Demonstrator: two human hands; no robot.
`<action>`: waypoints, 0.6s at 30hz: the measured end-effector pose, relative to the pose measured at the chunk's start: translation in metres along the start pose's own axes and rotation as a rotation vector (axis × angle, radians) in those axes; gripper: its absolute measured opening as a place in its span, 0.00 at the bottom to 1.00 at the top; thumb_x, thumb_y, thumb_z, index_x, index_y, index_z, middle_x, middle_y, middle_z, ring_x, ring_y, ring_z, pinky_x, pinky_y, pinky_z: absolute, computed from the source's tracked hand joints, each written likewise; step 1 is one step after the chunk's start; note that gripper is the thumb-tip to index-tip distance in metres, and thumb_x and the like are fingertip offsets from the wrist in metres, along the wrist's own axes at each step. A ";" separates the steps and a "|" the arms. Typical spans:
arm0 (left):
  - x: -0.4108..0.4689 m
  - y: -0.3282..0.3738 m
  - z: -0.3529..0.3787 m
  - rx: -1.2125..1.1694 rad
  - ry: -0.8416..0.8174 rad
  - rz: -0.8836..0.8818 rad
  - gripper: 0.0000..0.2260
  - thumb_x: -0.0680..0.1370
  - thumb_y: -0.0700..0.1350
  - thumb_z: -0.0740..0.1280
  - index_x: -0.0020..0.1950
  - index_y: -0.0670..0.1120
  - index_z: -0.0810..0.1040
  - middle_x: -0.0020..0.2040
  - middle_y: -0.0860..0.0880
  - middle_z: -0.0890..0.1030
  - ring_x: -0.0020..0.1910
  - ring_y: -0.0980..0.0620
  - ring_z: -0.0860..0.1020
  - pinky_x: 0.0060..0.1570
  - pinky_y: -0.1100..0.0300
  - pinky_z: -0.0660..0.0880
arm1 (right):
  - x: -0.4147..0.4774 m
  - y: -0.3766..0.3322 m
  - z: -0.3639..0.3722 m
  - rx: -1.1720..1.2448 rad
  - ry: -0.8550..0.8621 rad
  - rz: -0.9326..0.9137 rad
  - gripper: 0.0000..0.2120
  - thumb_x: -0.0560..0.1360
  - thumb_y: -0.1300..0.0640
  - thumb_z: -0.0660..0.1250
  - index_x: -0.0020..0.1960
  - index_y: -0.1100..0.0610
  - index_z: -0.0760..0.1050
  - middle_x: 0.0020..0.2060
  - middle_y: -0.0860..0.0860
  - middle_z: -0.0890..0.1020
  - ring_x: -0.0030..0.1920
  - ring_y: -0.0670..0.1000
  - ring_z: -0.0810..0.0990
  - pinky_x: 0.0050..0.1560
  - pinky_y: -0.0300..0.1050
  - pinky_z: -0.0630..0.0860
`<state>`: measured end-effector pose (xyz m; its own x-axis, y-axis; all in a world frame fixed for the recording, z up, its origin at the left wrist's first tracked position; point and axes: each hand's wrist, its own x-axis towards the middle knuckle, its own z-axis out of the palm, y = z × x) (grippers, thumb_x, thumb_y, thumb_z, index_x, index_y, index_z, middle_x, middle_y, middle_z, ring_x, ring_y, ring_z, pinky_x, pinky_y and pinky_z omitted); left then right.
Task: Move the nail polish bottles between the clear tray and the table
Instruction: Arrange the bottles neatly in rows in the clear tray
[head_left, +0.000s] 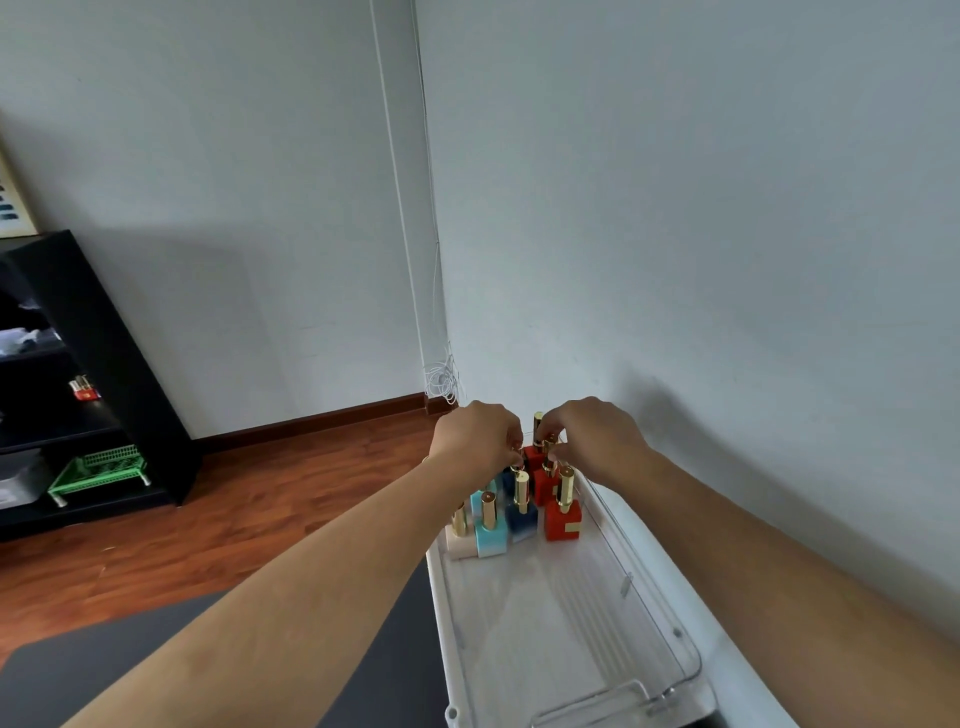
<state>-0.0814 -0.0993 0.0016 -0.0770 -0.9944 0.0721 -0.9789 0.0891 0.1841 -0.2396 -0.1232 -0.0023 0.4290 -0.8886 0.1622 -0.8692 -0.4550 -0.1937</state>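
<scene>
Both hands work the far end of the clear tray (691, 670): left hand (475, 439) and right hand (592, 439) each pinch a gold cap in the nail polish bottles (519, 506) cluster. Near end bare. Step: picking from the tray, I judge. Next: lift straight up, don't tip neighbours, set down on the table (727, 644).

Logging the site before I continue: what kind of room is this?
Likely a home room: wood-look floor with skirting, plain white walls, a black shelf unit holding household clutter. Both hands work at the clear tray.
</scene>
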 end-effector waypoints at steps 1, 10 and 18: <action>0.001 -0.001 0.001 0.000 0.004 0.002 0.08 0.73 0.50 0.71 0.51 0.54 0.81 0.50 0.52 0.83 0.49 0.50 0.80 0.47 0.54 0.78 | 0.001 0.001 0.002 0.003 0.014 -0.010 0.10 0.72 0.55 0.70 0.52 0.45 0.79 0.50 0.47 0.84 0.49 0.52 0.80 0.40 0.42 0.69; 0.009 0.000 0.006 -0.004 0.035 0.006 0.07 0.74 0.49 0.70 0.52 0.55 0.80 0.50 0.53 0.83 0.48 0.51 0.80 0.45 0.55 0.78 | 0.006 0.010 0.011 0.030 0.114 -0.036 0.10 0.72 0.55 0.68 0.50 0.44 0.80 0.49 0.46 0.84 0.50 0.51 0.79 0.43 0.43 0.72; 0.007 0.000 0.008 -0.059 0.064 0.021 0.11 0.74 0.50 0.69 0.56 0.56 0.78 0.48 0.55 0.83 0.47 0.53 0.80 0.46 0.55 0.78 | 0.001 0.012 0.017 0.103 0.170 -0.039 0.11 0.72 0.56 0.68 0.53 0.46 0.79 0.52 0.46 0.82 0.52 0.50 0.78 0.44 0.41 0.71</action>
<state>-0.0831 -0.1066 -0.0058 -0.0832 -0.9868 0.1388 -0.9642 0.1149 0.2391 -0.2457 -0.1310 -0.0206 0.4063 -0.8518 0.3308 -0.8195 -0.4998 -0.2804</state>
